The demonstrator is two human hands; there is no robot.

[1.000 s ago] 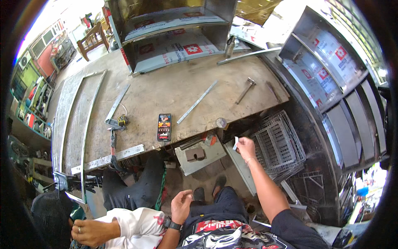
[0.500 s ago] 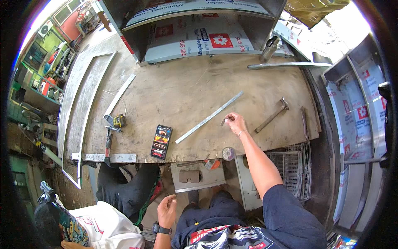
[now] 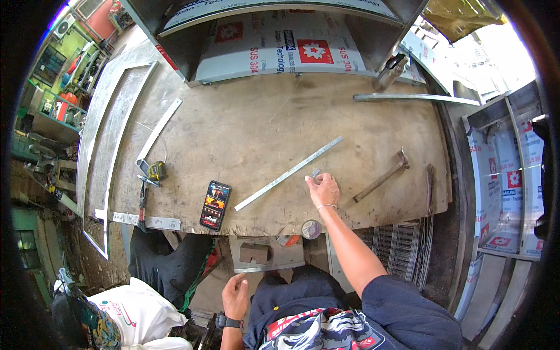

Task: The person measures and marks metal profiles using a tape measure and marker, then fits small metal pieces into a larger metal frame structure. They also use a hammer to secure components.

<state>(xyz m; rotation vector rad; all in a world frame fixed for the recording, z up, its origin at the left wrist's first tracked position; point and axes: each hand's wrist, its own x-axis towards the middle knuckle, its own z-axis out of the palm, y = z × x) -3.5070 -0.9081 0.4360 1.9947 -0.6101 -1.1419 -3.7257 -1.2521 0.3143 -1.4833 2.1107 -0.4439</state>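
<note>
Over the worktable, my right hand (image 3: 324,191) pinches a small flat grey metal piece (image 3: 315,172) between thumb and fingers, its top end sticking out. A long thin metal strip (image 3: 289,174) lies diagonally on the wood just to the left of that hand. Further right rests a hammer (image 3: 382,178). My left hand (image 3: 235,297), with a dark watch at the wrist, hangs in front of my lap below the table edge, fingers loosely bent and nothing visible in them. A phone (image 3: 215,205) with a lit screen lies near the front edge.
A tape measure (image 3: 156,170), an angled metal bar (image 3: 160,129), red-handled pliers (image 3: 142,201) and a metal frame (image 3: 119,140) lie at left. A round disc-like item (image 3: 311,229) sits by the front edge. A steel cabinet (image 3: 280,49) and flask (image 3: 389,73) stand behind. Someone in white (image 3: 137,312) sits at left.
My right hand has turned, its back now facing up, and the metal piece points away from me. The view has shifted slightly; my left hand stays near my lap.
</note>
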